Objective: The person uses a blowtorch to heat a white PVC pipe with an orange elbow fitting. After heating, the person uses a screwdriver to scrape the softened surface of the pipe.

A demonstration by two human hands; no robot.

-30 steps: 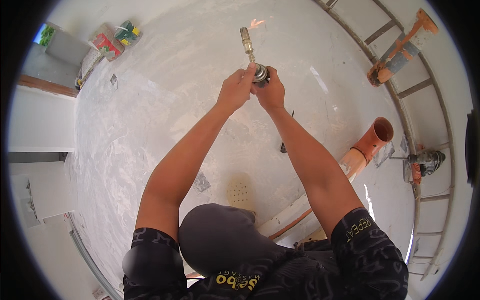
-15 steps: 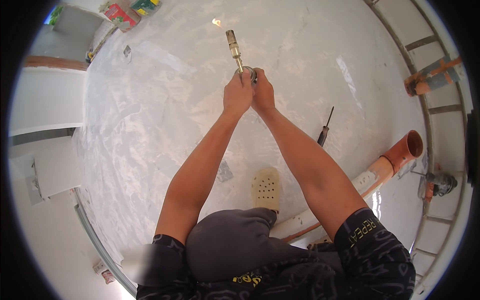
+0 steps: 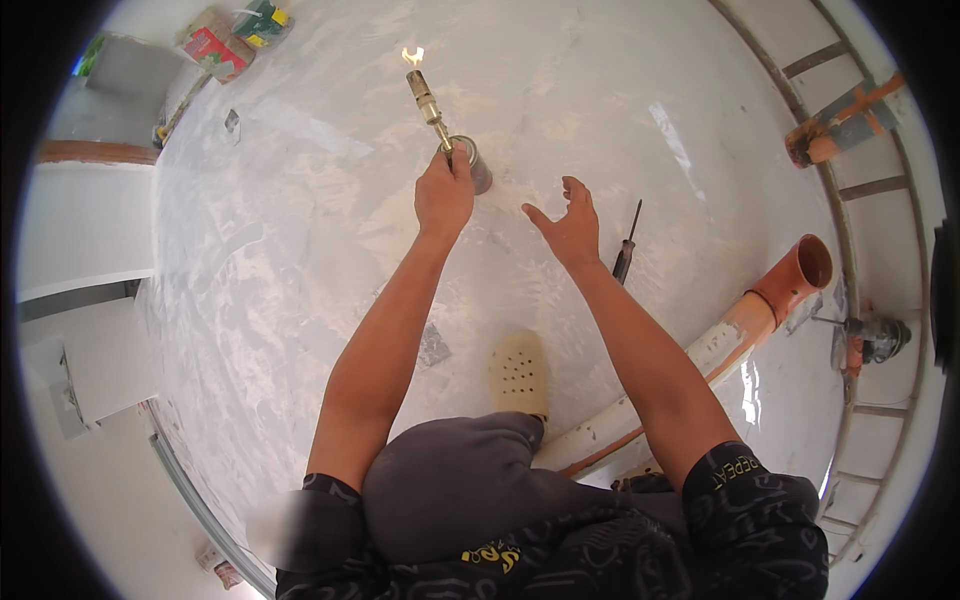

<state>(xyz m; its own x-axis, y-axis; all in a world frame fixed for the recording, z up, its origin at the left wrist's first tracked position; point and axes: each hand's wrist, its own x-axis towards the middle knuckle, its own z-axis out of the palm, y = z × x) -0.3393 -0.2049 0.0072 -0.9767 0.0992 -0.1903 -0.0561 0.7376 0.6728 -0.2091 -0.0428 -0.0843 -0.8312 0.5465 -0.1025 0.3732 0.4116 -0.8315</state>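
Note:
A gas torch (image 3: 426, 103) with a brass nozzle burns with a small yellow flame (image 3: 413, 57) at its tip. My left hand (image 3: 443, 195) is closed around it near the valve. Below the nozzle, the torch's canister (image 3: 482, 178) shows partly behind that hand. My right hand (image 3: 571, 228) is in the air to the right of the canister, thumb and fingers apart, touching nothing. Close to the right forearm, a screwdriver (image 3: 627, 245) with a dark handle lies on the floor.
An orange pipe with a flared socket (image 3: 800, 270) lies at the right, running under my right arm. Another pipe piece (image 3: 840, 135) and a power tool (image 3: 880, 341) are by the right wall. A red container (image 3: 217, 48) and a green bucket (image 3: 262, 22) stand far left. My shoe (image 3: 519, 370) is on the grey floor.
My right hand has let go of the torch and moved right, its fingers opening. The left hand and torch have shifted slightly left, and the flame looks larger.

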